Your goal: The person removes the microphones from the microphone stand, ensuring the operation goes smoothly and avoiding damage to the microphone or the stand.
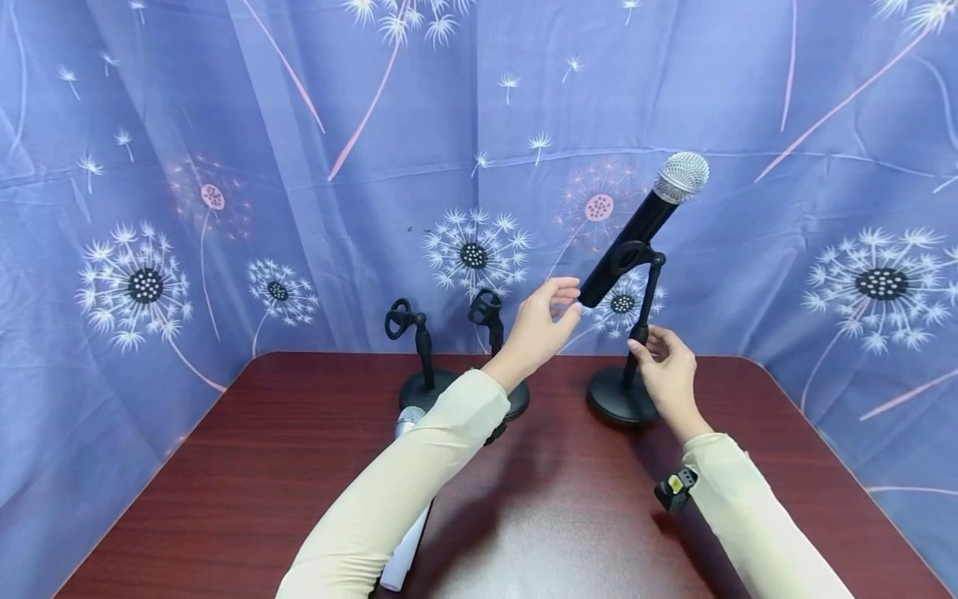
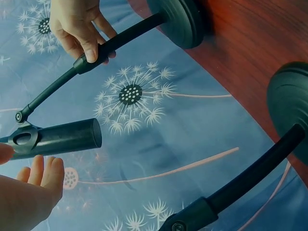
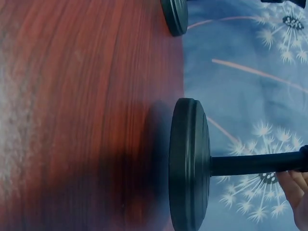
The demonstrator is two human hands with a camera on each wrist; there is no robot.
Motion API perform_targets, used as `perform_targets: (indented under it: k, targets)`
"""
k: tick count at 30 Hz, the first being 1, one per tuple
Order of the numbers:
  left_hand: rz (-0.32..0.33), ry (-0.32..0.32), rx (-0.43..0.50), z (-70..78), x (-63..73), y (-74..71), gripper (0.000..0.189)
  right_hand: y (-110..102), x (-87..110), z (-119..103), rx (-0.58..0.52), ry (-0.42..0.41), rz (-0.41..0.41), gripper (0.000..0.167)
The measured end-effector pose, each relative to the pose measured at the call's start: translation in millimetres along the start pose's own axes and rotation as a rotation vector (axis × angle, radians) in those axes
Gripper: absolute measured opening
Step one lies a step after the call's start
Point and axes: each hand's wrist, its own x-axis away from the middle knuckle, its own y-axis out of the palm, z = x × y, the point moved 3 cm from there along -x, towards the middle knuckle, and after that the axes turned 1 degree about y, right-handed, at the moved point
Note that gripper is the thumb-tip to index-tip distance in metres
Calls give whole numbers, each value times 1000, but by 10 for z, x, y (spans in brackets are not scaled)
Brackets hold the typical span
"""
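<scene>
A black microphone [image 1: 636, 233] with a silver mesh head sits tilted in the clip of a black microphone stand [image 1: 646, 299] at the table's back right. My right hand [image 1: 669, 374] holds the stand's pole between thumb and fingers, partway up. Close to the microphone's lower end is my left hand [image 1: 539, 324], its fingers relaxed and not wrapped around it. The left wrist view shows those fingers just beside the microphone body [image 2: 72, 137]; whether they touch cannot be told. In the right wrist view the round stand base [image 3: 187, 166] appears side-on, with part of the right hand [image 3: 296, 192] at the pole.
Two more black stands, one left [image 1: 425, 358] and one partly behind my left arm [image 1: 494, 320], have clips without microphones. A white microphone [image 1: 404, 557] lies on the dark red table [image 1: 299, 466], partly covered by my left sleeve. A blue dandelion-print curtain [image 1: 374, 233] hangs behind.
</scene>
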Motion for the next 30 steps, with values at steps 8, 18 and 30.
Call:
perform_targets:
  k: [8, 18, 30]
  targets:
    - [37, 22, -33, 77, -47, -82, 42, 63, 84, -157, -58, -42, -97, 34]
    - [84, 77, -49, 205, -70, -182, 52, 124, 206, -246, -27, -121, -185, 32]
    - [130, 36, 11, 238, -71, -237, 56, 127, 421, -765, -50, -195, -267, 28]
